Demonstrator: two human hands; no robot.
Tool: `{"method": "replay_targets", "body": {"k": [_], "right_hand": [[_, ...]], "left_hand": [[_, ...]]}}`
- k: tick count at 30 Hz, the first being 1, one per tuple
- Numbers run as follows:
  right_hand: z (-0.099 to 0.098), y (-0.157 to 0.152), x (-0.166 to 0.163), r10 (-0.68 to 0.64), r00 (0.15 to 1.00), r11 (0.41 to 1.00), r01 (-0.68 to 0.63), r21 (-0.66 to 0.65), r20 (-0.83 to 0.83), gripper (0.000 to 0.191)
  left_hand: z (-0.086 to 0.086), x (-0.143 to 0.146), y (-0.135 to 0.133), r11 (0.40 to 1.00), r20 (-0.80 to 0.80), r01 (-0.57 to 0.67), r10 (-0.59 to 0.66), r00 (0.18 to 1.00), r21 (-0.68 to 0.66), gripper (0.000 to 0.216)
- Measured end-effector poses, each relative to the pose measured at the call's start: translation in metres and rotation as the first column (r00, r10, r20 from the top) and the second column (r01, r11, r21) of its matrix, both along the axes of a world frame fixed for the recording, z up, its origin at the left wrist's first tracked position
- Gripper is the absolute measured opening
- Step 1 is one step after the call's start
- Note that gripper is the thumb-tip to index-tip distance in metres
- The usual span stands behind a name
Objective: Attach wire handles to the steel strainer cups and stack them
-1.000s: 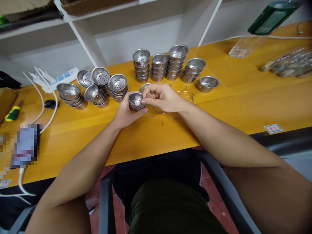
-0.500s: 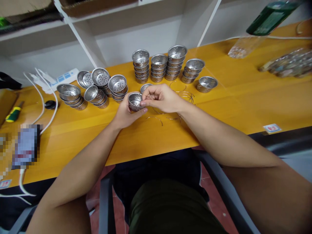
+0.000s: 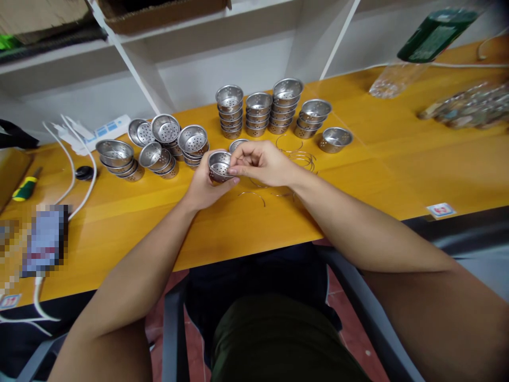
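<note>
My left hand [image 3: 204,183] is wrapped round a small perforated metal cup [image 3: 219,165], its open top tilted toward me. At the cup's right rim my right hand [image 3: 260,163] pinches its thumb and fingers together; what lies between them is too small to make out. Another perforated cup [image 3: 237,144] stands just behind, partly hidden by the right hand. Thin curved wires [image 3: 301,157] lie on the table behind and beside the right wrist. One bent wire [image 3: 254,195] rests nearer to me, below the hands.
Stacked perforated cups [image 3: 229,101] stand at the back, with more cup stacks [image 3: 115,153] to the left and a single cup [image 3: 336,139] to the right. A power strip [image 3: 107,131], a screwdriver [image 3: 26,188], a green-labelled bottle [image 3: 431,42] and a plastic-wrapped bundle [image 3: 465,106] are farther out.
The view has shifted slightly. Both hands stay at the same cup, with almost no visible movement of the fingers.
</note>
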State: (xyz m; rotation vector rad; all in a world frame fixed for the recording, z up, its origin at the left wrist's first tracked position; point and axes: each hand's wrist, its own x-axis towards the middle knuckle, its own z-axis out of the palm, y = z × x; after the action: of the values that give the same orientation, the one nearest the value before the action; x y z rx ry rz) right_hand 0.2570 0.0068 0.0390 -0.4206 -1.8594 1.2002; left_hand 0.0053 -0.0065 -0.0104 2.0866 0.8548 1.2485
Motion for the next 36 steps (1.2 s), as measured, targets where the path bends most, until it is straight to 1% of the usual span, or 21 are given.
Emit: {"method": "replay_targets", "body": {"k": [2,3,4,6,8,9,14,17,19,21,23,25,26,27,29,31,32,34,35,36], "right_hand": [[0.001,-0.002,0.003,-0.091,0.996,0.993,0.091,0.080,-0.003,0.048],[0.002,-0.002,0.005,-0.146,0.989,0.980,0.143,0.141,0.009,0.040],[0.003,-0.003,0.007,-0.196,0.980,0.959,0.186,0.216,0.028,0.031],[0.004,-0.004,0.010,-0.269,0.960,0.901,0.224,0.370,0.073,0.018],[0.004,-0.005,0.013,-0.300,0.947,0.857,0.215,0.469,0.114,0.019],[0.004,-0.005,0.013,-0.302,0.943,0.849,0.199,0.490,0.140,0.021],[-0.001,-0.007,0.012,-0.249,0.934,0.871,0.100,0.480,0.257,0.032],[-0.004,-0.006,0.011,-0.249,0.935,0.874,0.104,0.475,0.252,0.031],[-0.005,-0.004,0.011,-0.257,0.940,0.873,0.126,0.470,0.225,0.032],[-0.005,-0.001,0.012,-0.262,0.943,0.876,0.144,0.460,0.205,0.029],[-0.005,0.002,0.014,-0.269,0.942,0.880,0.156,0.448,0.199,0.023],[-0.005,0.006,0.016,-0.287,0.937,0.880,0.176,0.440,0.200,0.022],[-0.005,0.008,0.018,-0.304,0.931,0.878,0.192,0.438,0.202,0.022],[-0.005,0.009,0.019,-0.323,0.924,0.875,0.210,0.435,0.205,0.023],[-0.006,0.013,0.021,-0.363,0.908,0.869,0.249,0.427,0.209,0.024],[-0.007,0.016,0.023,-0.394,0.895,0.862,0.280,0.423,0.210,0.025],[-0.008,0.016,0.023,-0.405,0.890,0.858,0.290,0.424,0.211,0.026],[-0.008,0.017,0.023,-0.421,0.880,0.853,0.302,0.426,0.219,0.026],[-0.008,0.017,0.023,-0.425,0.877,0.852,0.304,0.426,0.224,0.026],[-0.008,0.016,0.023,-0.427,0.875,0.852,0.305,0.426,0.228,0.026]], "left_hand": [[0.000,0.001,0.000,0.999,0.020,-0.034,0.034,0.999,-0.013,0.094],[0.000,0.001,0.000,0.998,0.029,-0.054,0.055,0.998,-0.011,0.095],[0.001,0.002,0.000,0.997,0.035,-0.078,0.079,0.996,-0.004,0.097],[0.001,0.002,0.001,0.991,0.035,-0.129,0.129,0.991,0.016,0.099],[0.001,0.001,0.002,0.986,0.033,-0.164,0.163,0.986,0.024,0.099],[0.001,0.001,0.002,0.985,0.033,-0.169,0.169,0.985,0.020,0.099],[0.001,0.000,0.001,0.990,-0.006,-0.138,0.138,0.990,0.014,0.098],[-0.002,0.000,0.002,0.997,0.010,-0.078,0.078,0.997,-0.001,0.093],[-0.005,0.000,0.004,0.999,0.027,-0.042,0.043,0.999,-0.032,0.094],[-0.004,0.000,0.005,0.997,0.006,-0.036,0.036,0.999,-0.065,0.096],[0.001,-0.002,0.003,0.994,-0.060,-0.054,0.049,0.997,-0.091,0.094],[0.014,-0.006,0.000,0.989,-0.184,-0.096,0.075,0.980,-0.110,0.086],[0.022,-0.009,-0.003,0.984,-0.280,-0.131,0.093,0.956,-0.118,0.078],[0.032,-0.012,-0.006,0.975,-0.393,-0.180,0.115,0.912,-0.133,0.068],[0.051,-0.021,-0.012,0.937,-0.629,-0.310,0.146,0.763,-0.159,0.051],[0.067,-0.031,-0.017,0.897,-0.779,-0.413,0.144,0.610,-0.157,0.040],[0.072,-0.036,-0.019,0.876,-0.828,-0.463,0.158,0.538,-0.134,0.040],[0.077,-0.043,-0.020,0.827,-0.877,-0.561,0.235,0.420,-0.046,0.046],[0.077,-0.046,-0.020,0.805,-0.879,-0.594,0.285,0.382,0.003,0.047],[0.077,-0.047,-0.020,0.788,-0.869,-0.613,0.334,0.365,0.046,0.047]]}}
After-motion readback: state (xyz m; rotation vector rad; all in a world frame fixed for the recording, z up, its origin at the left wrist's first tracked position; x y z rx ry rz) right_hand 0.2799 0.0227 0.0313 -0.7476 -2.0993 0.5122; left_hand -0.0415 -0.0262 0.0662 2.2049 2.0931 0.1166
